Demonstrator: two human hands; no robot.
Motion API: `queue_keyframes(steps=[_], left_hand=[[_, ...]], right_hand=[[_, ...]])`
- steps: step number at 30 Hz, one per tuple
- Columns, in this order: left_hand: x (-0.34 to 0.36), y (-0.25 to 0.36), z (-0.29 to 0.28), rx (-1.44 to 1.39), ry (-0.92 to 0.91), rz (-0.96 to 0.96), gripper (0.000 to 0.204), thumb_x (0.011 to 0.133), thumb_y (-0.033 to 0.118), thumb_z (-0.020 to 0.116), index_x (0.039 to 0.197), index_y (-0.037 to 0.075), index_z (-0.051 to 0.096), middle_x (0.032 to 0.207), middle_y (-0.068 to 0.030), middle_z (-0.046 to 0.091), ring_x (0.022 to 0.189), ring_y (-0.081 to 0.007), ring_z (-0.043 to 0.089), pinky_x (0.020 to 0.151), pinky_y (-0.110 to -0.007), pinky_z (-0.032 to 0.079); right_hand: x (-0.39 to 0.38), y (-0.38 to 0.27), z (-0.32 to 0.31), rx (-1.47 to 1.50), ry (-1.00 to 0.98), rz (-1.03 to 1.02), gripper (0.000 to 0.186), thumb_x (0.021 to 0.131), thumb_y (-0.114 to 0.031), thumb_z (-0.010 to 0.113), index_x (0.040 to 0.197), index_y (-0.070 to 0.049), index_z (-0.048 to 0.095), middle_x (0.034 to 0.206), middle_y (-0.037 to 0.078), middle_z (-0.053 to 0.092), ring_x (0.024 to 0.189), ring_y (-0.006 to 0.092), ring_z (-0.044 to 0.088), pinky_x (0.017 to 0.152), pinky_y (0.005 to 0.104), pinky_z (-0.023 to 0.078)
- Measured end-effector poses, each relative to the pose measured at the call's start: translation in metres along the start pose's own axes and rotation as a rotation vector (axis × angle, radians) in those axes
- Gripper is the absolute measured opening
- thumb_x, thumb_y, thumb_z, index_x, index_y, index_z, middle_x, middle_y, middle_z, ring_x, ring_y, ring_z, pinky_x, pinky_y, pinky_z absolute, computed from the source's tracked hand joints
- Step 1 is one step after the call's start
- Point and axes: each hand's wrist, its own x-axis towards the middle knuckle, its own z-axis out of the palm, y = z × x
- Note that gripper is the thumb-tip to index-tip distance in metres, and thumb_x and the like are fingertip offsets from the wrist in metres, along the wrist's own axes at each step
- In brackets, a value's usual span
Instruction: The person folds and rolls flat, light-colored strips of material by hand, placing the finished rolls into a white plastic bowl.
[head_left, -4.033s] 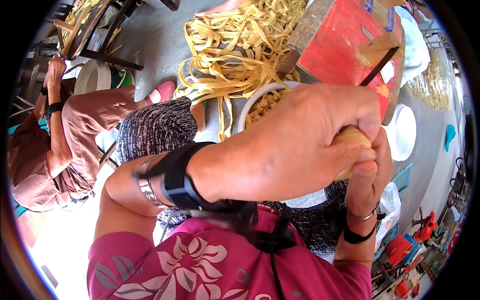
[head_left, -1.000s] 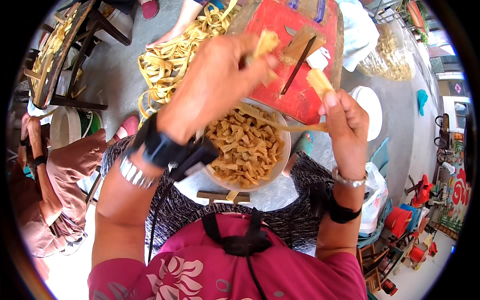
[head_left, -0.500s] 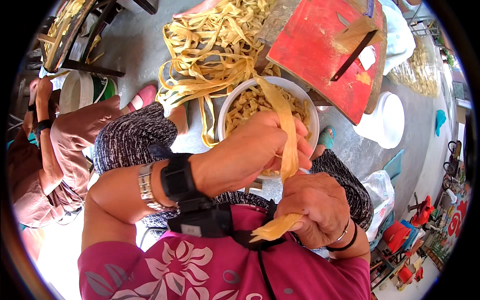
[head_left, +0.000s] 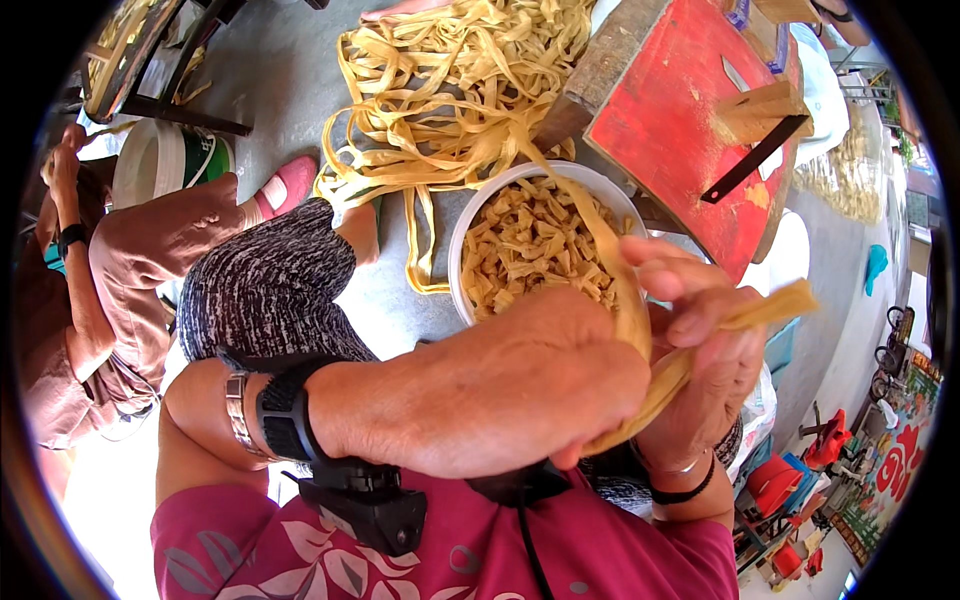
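Nr. bowl point(head_left: 456, 262), L hand point(head_left: 560, 370) clenched on strip point(head_left: 598, 232), fingertips hidden, R hand point(head_left: 722, 375) gripping it too

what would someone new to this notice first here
Probably the left hand and right hand, right of centre, with a flat yellow strip curving between them. The bright red board at upper right would likely catch the eye next, then the tangle of yellow strips at top centre, with a white tub of short yellowish pieces just below it.
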Motion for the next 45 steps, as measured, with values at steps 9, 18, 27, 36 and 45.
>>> queue_keyframes(steps=[9, 18, 27, 36, 45], left_hand=[[-0.003, -0.007, -0.005, 0.991, 0.336, 0.693, 0.005, 0.077, 0.003, 0.059, 0.076, -0.001, 0.056, 0.078, -0.0095, 0.055, 0.058, -0.0188, 0.055, 0.05, -0.029, 0.043], [0.001, -0.014, -0.002, 1.331, 0.493, 0.96, 0.022, 0.062, 0.006, 0.066, 0.081, 0.001, 0.056, 0.094, -0.0114, 0.059, 0.068, -0.0207, 0.06, 0.051, -0.028, 0.047], [0.009, -0.015, 0.003, 0.414, 0.079, 0.731, 0.036, 0.077, 0.006, 0.068, 0.112, 0.004, 0.059, 0.091, -0.0088, 0.061, 0.083, -0.0261, 0.062, 0.071, -0.035, 0.051], [0.026, -0.031, 0.004, 1.047, 0.495, 0.887, 0.023, 0.079, 0.016, 0.056, 0.096, 0.002, 0.053, 0.082, -0.0113, 0.049, 0.076, -0.0279, 0.057, 0.063, -0.037, 0.047], [0.015, -0.015, -0.008, 0.242, 0.031, 0.528, 0.037, 0.098, 0.03, 0.043, 0.111, 0.0, 0.059, 0.097, -0.01, 0.061, 0.084, -0.0149, 0.059, 0.072, -0.028, 0.049]], right_hand=[[0.005, -0.009, -0.004, -0.345, -0.063, 0.322, 0.027, 0.095, -0.021, 0.041, 0.082, -0.001, 0.054, 0.076, 0.005, 0.057, 0.068, 0.0132, 0.053, 0.064, 0.025, 0.042], [0.009, -0.008, -0.022, -0.33, -0.347, 0.285, 0.044, 0.091, -0.041, 0.047, 0.087, 0.0, 0.062, 0.073, 0.008, 0.06, 0.062, 0.0196, 0.059, 0.058, 0.0276, 0.044], [-0.012, 0.008, -0.045, -0.413, -0.389, -0.024, 0.067, 0.086, -0.063, 0.041, 0.083, 0.001, 0.061, 0.069, 0.011, 0.058, 0.059, 0.0256, 0.059, 0.051, 0.0346, 0.045], [-0.01, -0.001, -0.021, -0.513, -0.106, 0.123, 0.066, 0.086, -0.064, 0.042, 0.1, -0.001, 0.054, 0.093, 0.01, 0.058, 0.084, 0.0186, 0.061, 0.071, 0.0303, 0.047], [-0.017, 0.012, -0.029, -0.5, 0.065, 0.142, 0.079, 0.079, -0.074, 0.035, 0.1, 0.001, 0.045, 0.093, 0.006, 0.05, 0.079, 0.012, 0.051, 0.071, 0.0264, 0.043]])
